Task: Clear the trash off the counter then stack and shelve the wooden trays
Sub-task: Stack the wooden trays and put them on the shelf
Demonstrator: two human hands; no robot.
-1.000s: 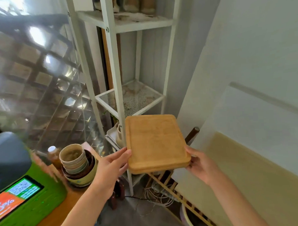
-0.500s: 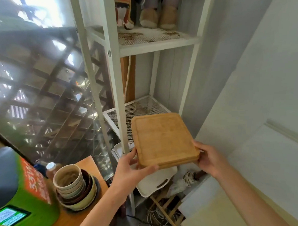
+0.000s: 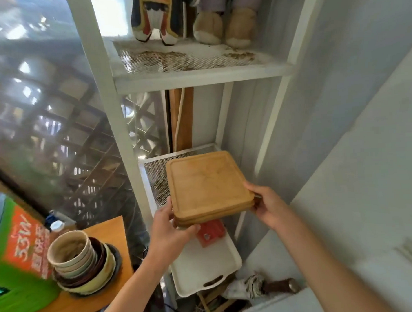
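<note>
The left hand (image 3: 170,223) is gripping the near-left corner of the stacked wooden trays (image 3: 207,185), the right hand (image 3: 268,206) closed on their right edge. They are hovering at the mesh shelf (image 3: 154,174), near edge overhanging. Best slid in level, both hands releasing only once seated, clear of the right post (image 3: 276,120).
</note>
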